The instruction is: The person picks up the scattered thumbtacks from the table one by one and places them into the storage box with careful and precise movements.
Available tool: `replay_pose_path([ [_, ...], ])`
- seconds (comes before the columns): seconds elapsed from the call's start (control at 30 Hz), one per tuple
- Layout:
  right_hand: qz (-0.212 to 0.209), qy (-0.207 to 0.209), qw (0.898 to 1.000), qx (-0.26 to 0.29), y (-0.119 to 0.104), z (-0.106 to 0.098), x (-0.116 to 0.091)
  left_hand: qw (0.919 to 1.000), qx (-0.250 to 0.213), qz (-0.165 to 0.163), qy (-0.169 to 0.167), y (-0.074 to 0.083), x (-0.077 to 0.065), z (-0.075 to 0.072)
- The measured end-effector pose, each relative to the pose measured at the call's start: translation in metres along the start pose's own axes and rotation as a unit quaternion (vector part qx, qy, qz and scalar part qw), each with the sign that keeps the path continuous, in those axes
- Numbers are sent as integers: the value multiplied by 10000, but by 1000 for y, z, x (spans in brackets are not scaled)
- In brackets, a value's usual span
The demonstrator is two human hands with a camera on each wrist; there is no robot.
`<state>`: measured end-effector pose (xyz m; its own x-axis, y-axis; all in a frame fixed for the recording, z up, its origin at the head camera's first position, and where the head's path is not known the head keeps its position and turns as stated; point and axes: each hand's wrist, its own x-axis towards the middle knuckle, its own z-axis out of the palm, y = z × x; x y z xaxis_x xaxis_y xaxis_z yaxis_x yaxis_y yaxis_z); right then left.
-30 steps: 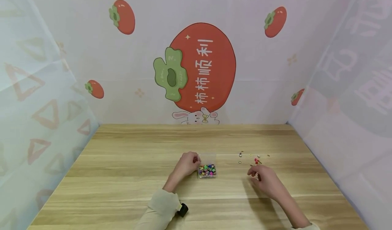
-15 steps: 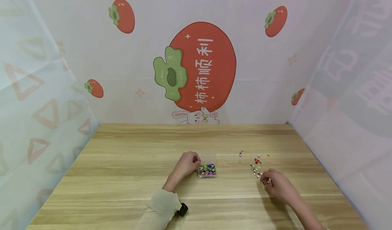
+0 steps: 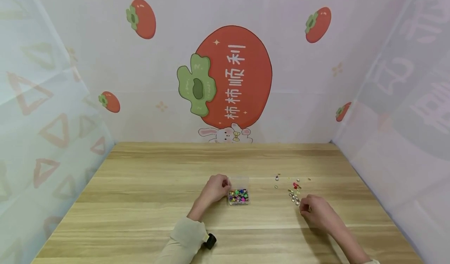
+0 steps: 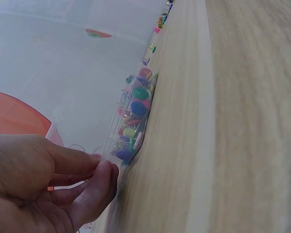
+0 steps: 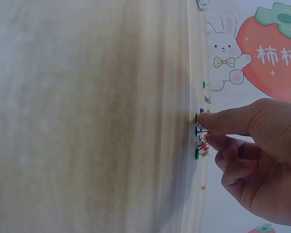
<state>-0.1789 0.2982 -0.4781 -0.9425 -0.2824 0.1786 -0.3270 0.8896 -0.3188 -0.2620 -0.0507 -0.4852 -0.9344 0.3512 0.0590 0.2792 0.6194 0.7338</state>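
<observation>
At lower centre, the left hand point(image 3: 215, 187) pinches the edge of a clear box point(image 3: 239, 204) of coloured thumbtacks. At lower right, the right hand's point(image 3: 318, 212) thumb and forefinger nearly meet beside loose thumbtacks point(image 3: 295, 186); whether they pinch one, I cannot tell. Upper centre, white lettering on a red persimmon print point(image 3: 254, 76), running upward, reads "柿柿顺利"; pale lettering point(image 3: 430, 100) at the right edge is too faint to read.

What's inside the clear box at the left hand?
Colorful thumbtacks, including green, blue and pink ones, are heaped in the clear box. Whatever lies beneath the top layer is covered.
</observation>
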Motion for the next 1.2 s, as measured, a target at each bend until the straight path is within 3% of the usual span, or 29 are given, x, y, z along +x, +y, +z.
replay_pose_path([
  [0.23, 80, 362, 9990, 229, -4, -2, 3, 10000, 51, -16, 22, -1, 1, -2],
  [0.67, 104, 522, 9975, 455, -16, 4, 13, 10000, 27, -55, 30, -1, 0, -3],
  [1.2, -246, 402, 9956, 816, -41, 20, 33, 10000, 34, -13, 11, -2, 1, -1],
])
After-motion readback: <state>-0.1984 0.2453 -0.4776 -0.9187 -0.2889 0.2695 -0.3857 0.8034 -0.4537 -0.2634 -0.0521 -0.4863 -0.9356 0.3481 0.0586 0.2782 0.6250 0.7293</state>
